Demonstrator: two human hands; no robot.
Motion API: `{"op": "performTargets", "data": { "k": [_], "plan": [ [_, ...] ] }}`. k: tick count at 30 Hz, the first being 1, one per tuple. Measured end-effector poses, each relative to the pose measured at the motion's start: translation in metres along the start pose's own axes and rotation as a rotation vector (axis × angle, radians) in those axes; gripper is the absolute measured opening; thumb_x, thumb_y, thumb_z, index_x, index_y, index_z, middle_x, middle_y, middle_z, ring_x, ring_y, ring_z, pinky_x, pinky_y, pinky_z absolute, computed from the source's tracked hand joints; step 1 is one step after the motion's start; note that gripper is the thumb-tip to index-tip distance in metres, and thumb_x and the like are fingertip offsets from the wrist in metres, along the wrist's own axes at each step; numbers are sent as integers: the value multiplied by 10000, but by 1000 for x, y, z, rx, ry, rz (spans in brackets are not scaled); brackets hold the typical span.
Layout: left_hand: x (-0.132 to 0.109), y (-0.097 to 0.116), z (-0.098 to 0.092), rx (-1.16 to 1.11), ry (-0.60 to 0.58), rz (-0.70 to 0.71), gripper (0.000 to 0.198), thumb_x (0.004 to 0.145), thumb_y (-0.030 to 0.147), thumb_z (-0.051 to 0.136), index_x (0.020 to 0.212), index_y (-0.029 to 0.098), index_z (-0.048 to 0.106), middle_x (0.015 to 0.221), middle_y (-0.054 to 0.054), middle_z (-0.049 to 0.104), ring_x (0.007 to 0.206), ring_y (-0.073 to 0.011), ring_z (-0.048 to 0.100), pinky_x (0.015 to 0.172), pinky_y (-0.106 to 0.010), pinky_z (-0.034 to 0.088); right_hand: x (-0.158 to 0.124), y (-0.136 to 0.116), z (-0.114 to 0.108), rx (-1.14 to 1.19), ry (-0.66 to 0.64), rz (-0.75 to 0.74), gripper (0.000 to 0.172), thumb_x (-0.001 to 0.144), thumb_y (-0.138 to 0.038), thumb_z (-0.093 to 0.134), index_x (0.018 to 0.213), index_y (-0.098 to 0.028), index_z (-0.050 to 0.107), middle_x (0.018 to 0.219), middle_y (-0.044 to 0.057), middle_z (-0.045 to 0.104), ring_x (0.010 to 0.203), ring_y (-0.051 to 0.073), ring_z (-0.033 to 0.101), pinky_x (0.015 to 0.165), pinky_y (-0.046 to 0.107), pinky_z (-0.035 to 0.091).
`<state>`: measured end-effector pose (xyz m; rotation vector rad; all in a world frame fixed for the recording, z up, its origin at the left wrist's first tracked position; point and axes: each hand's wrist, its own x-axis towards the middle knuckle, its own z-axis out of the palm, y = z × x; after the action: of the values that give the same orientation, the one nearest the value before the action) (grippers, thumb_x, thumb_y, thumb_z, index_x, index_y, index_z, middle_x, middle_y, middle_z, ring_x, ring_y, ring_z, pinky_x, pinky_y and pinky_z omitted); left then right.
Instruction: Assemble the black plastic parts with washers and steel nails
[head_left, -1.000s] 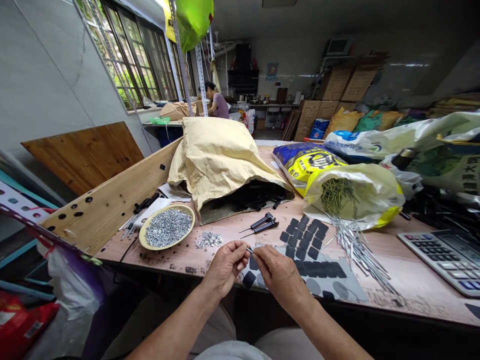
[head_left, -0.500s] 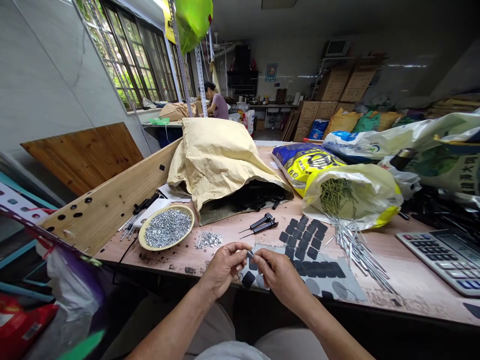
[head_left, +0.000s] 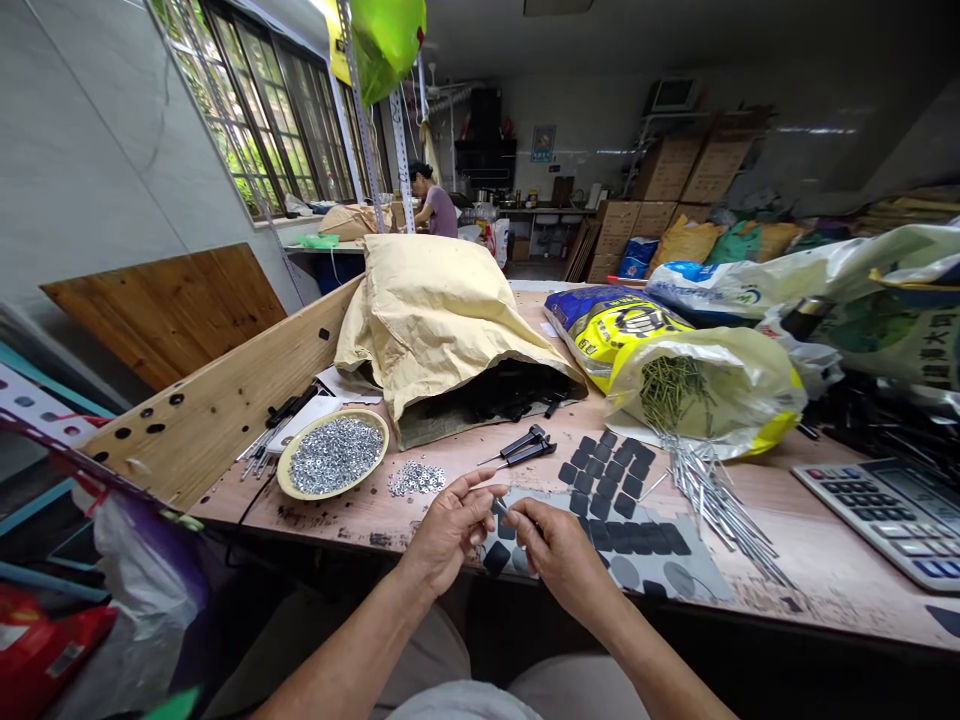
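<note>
1. Compared with half a second ago, the left hand [head_left: 448, 530] is more open: its index finger is lifted away from the thumb.
2. The right hand [head_left: 559, 545] has almost the same place; its thumb and index finger are pinching a small grey piece [head_left: 501, 506].
3. This piece is between the two hands, above the grey sheet [head_left: 701, 555]. In my judgement, the right hand now carries it mostly; whether the left fingers touch it, I cannot tell.
4. Hands: two. Pieces between them: I see one.
5. Tools with black handles [head_left: 531, 454]: two, lying just beyond the hands.
6. Black square pads [head_left: 623, 504]: more than a dozen; some overlap, so I cannot give the exact count.
7. Shallow bowl [head_left: 319, 496]: one, with small metal parts [head_left: 337, 455], too many to count. One loose heap [head_left: 417, 479] of similar parts lies beside it.
8. Metal rods [head_left: 724, 510]: many, crossing each other. Calculator [head_left: 896, 520]: one.
</note>
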<state>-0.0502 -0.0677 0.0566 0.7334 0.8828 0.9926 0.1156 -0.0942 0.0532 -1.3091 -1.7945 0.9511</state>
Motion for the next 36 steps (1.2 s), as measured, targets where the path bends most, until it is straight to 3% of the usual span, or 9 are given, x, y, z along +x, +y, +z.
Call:
{"op": "performTargets", "data": {
  "k": [4, 8, 11, 16, 19, 22, 26, 31, 36],
  "plan": [
    [3, -11, 4, 100, 29, 45, 270, 710, 389, 777, 783, 158, 657, 545, 44, 546, 423, -32, 370, 407, -162, 222, -2, -1, 5, -7, 17, -6, 288, 964, -353, 416, 763, -208, 563, 645, -28, 534, 498, 102, 477, 513, 210, 380],
    [0, -18, 6, 177, -8, 54, 373, 675, 339, 797, 987, 157, 701, 737, 0, 640, 487, -35, 436, 429, -162, 274, -15, 22, -4, -33, 108, 31, 291, 962, -376, 424, 832, -219, 631, 689, -7, 592, 636, 146, 568, 630, 239, 436],
    [-5, -14, -4, 176, 9, 64, 572, 689, 338, 788, 1220, 223, 608, 1076, -57, 663, 613, -65, 548, 470, -166, 348, -39, 62, -41, -222, 349, 88, 254, 920, -385, 482, 894, -216, 670, 873, 53, 652, 834, 202, 612, 804, 305, 456],
    [-6, -4, -32, 173, 94, 130, 554, 706, 340, 776, 1206, 194, 587, 939, -32, 666, 592, -58, 520, 458, -151, 353, -80, 95, -108, -607, 587, 428, 149, 849, -268, 518, 831, -206, 652, 843, 80, 644, 765, 223, 585, 742, 350, 442],
    [-5, -2, -44, 148, 126, 161, 566, 681, 345, 793, 1186, 191, 587, 893, -21, 662, 588, -63, 521, 448, -143, 351, -70, 65, -76, -626, 571, 434, 161, 837, -175, 501, 782, -200, 650, 808, 84, 640, 729, 193, 572, 694, 308, 434],
    [-9, 5, -53, 105, 173, 229, 553, 647, 328, 810, 1138, 181, 604, 861, -19, 663, 583, -65, 519, 442, -136, 343, -39, 18, 7, -492, 370, 251, 90, 787, -173, 597, 765, -236, 658, 755, 16, 653, 698, 147, 579, 672, 238, 441],
    [-22, 24, -74, 113, 247, 368, 492, 643, 282, 797, 1095, 172, 638, 804, -3, 648, 579, -59, 499, 465, -133, 346, -11, -20, 85, 250, 63, 92, 142, 819, -326, 614, 753, -200, 625, 688, -16, 597, 635, 121, 543, 610, 228, 440],
    [-29, 27, -107, 250, 366, 395, 393, 666, 313, 752, 1023, 168, 673, 776, -4, 649, 570, -87, 509, 481, -175, 369, -8, -10, 80, 553, -62, 314, 393, 715, -576, 666, 765, -198, 572, 577, -79, 397, 419, 60, 295, 362, 199, 289],
    [-12, 6, -126, 790, 429, 560, 122, 731, 212, 627, 800, 199, 726, 822, -41, 700, 805, -207, 619, 759, -330, 482, -67, 41, 34, 303, 0, 278, 305, 837, -540, 581, 785, -240, 605, 656, -18, 499, 510, 117, 450, 440, 238, 391]
  ]
}}
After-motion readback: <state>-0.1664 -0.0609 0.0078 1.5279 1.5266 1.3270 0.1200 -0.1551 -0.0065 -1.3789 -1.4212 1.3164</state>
